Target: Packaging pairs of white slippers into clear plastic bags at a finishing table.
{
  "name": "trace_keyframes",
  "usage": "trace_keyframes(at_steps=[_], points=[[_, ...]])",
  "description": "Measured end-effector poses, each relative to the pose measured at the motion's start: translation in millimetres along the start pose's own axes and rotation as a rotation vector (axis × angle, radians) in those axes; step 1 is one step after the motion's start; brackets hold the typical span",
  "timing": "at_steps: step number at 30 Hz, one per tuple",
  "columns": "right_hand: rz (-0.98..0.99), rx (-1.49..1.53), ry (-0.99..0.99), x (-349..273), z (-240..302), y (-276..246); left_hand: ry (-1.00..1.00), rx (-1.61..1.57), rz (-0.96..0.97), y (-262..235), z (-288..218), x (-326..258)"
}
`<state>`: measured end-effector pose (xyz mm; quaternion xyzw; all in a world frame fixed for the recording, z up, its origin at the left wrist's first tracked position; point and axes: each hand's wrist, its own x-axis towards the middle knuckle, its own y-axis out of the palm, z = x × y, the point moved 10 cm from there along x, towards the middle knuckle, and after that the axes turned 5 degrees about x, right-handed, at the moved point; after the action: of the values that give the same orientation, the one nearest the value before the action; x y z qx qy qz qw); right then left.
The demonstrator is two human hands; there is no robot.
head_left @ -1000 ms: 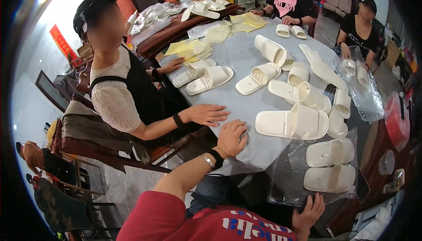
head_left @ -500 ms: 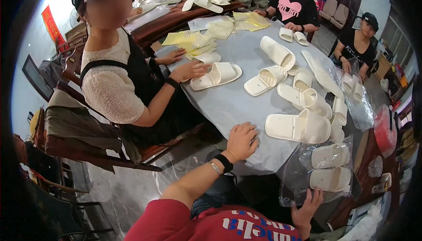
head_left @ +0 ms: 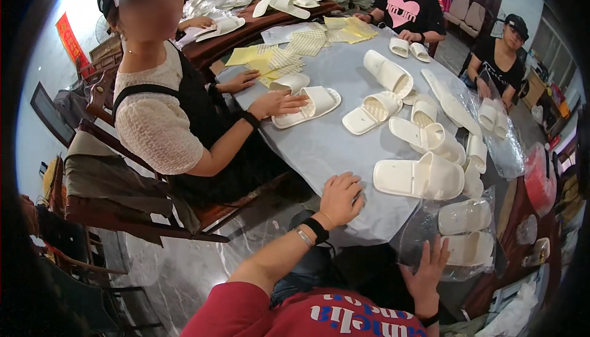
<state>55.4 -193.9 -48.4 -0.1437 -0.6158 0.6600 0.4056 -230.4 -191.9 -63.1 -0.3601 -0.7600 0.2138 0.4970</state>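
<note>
My left hand (head_left: pixel 342 199) rests on the grey-white table cover (head_left: pixel 362 152) near its front edge, fingers stretched out, holding nothing. At the lower right my right hand (head_left: pixel 426 275) has its fingers spread against the near edge of a clear plastic bag (head_left: pixel 413 239). Inside that bag lie two cream slippers, the nearer slipper (head_left: pixel 470 250) just right of my fingertips and the farther slipper (head_left: pixel 465 216) beyond it. A larger cream open-toe slipper (head_left: pixel 419 178) lies on the table between my hands and farther off.
Several cream slippers (head_left: pixel 375 113) are spread over the table's right half. A co-worker's hand (head_left: pixel 279 103) touches a slipper (head_left: pixel 319 103) at the left. Yellow patterned sheets (head_left: pixel 267 60) lie at the back. A red plastic bag (head_left: pixel 539 180) and a wooden chair (head_left: pixel 117 199) flank the table.
My right hand has moved slightly away from me along the bagged slippers, its fingers now spread wider. The left co-worker's hand has shifted right over the slipper. My left hand stays nearly still.
</note>
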Motion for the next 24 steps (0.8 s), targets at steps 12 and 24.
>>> trace_keyframes(at_steps=[12, 24], points=[[0.098, 0.005, -0.019, 2.3, -0.1, 25.3, -0.008, -0.002, -0.011, -6.7, 0.1, -1.5], [-0.140, 0.268, -0.040, 34.4, 24.5, 1.7, 0.056, -0.047, 0.022, -11.7, -2.7, 8.6]])
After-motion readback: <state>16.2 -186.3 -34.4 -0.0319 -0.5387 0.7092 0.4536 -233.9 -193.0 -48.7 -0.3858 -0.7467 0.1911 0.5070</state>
